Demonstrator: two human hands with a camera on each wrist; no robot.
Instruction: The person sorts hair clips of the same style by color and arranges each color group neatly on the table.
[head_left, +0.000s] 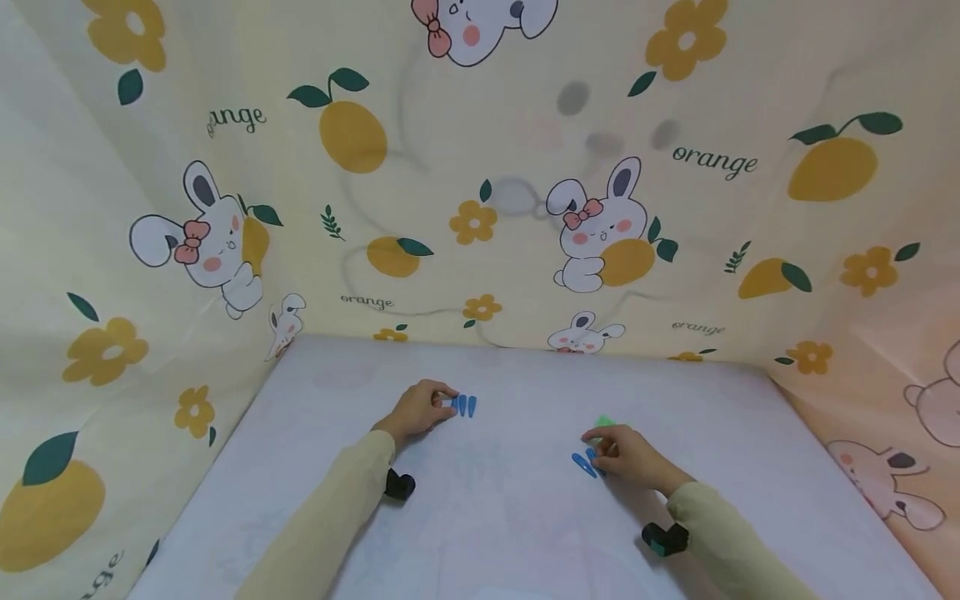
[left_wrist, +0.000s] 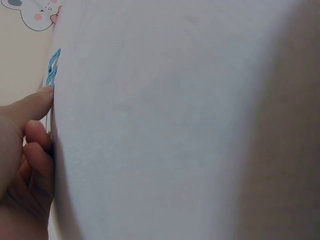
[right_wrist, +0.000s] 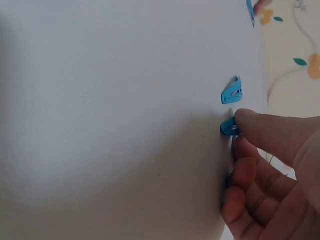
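Observation:
Several blue snap hair clips lie on the white table in two groups. At the left group, my left hand [head_left: 420,408] has thumb and forefinger at the leftmost clip [head_left: 454,403] and pinches it; two more clips stand side by side just right of it, the end one [head_left: 472,406] untouched. The left wrist view shows the thumb against these blue clips [left_wrist: 52,67]. My right hand [head_left: 628,454] pinches another blue hair clip [right_wrist: 230,127] with thumb and forefinger, its other fingers curled. Beside that clip lies a separate hair clip [head_left: 583,464]. My fingers hide part of each pinched clip.
A small bright green object [head_left: 605,422] lies just behind my right hand, partly covered by it. The white table [head_left: 480,517] reaches back to a cream curtain [head_left: 450,167] printed with rabbits and oranges. Black wrist devices, such as the left one [head_left: 400,485], sit on both sleeves.

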